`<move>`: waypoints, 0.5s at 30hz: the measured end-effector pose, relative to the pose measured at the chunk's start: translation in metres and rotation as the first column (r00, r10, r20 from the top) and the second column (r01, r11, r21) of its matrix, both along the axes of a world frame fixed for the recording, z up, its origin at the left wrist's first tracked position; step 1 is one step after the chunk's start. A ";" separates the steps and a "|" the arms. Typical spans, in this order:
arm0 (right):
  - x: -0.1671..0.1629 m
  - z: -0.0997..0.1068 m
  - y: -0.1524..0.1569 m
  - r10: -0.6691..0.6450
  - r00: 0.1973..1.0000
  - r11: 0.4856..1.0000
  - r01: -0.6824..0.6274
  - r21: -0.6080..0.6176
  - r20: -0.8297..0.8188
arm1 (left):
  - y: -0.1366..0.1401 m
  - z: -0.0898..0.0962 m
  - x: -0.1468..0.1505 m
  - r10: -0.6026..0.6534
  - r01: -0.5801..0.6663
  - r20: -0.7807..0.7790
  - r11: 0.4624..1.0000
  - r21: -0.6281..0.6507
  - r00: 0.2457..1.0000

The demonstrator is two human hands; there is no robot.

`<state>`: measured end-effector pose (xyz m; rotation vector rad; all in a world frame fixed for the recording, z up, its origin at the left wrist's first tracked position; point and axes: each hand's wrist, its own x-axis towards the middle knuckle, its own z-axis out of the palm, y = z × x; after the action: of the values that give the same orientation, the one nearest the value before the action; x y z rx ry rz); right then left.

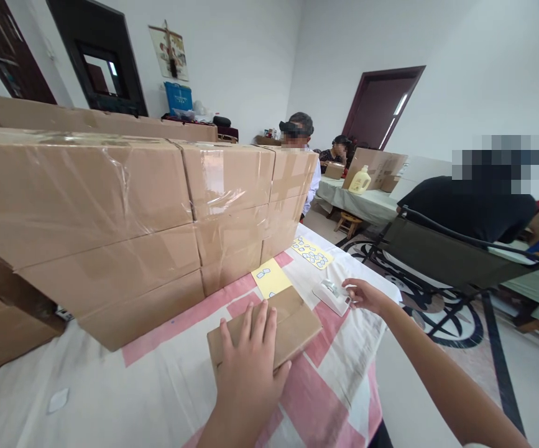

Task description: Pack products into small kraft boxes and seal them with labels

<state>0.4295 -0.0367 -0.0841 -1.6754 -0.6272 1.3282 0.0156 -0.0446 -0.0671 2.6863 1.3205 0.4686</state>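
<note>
My left hand [250, 354] lies with fingers spread on top of a small brown cardboard box [294, 317], which rests on the cloth-covered table. Further right, the fingers of my right hand [365, 295] curl at the near end of a white tape dispenser [332, 296] with what looks like a roll of clear tape in it. Just beyond the box is a yellow sheet [271, 278] bearing a few small blue-edged white stickers. Behind it lies a second yellow sheet [313, 252] with several of the same stickers.
Stacked, taped cartons [148, 186] form a wall along the table's far left side. A small white scrap [58, 401] lies on the tablecloth [157, 398] at lower left. One person [313, 174] sits behind the cartons, another in a folding chair [460, 255] at right.
</note>
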 end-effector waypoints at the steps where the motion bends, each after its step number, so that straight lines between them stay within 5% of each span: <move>1: 0.000 -0.001 -0.002 -0.004 1.000 1.000 0.004 0.016 -0.017 | 0.000 0.000 0.000 0.000 0.000 -0.004 1.000 0.009 1.000; 15: 0.001 -0.013 -0.022 0.022 0.989 0.973 0.012 0.232 -0.147 | -0.001 0.010 0.003 0.032 -0.034 -0.036 0.998 -0.051 0.999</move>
<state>0.4303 -0.0585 -0.0974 -1.3738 -0.6717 1.3147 0.0184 -0.0453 -0.0568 2.6462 1.3691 0.3868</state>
